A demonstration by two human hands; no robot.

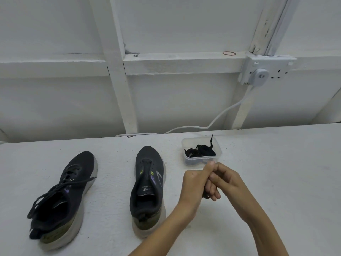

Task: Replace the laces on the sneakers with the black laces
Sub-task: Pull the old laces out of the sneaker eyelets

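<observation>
We see 2 dark sneakers on the white table (276, 172). The left sneaker (62, 206), in the lower left of the frame, has loosened laces (83, 182) trailing over it. The middle sneaker (147, 189), at centre, shows bare eyelets. Just above the hands, a clear tub (193, 162) holds the black laces (200, 152). Right of centre, our left hand (193, 183) and right hand (227, 182) meet, their curled fingers pinching a small dark bundle (206, 196) that peeks out beneath them.
</observation>
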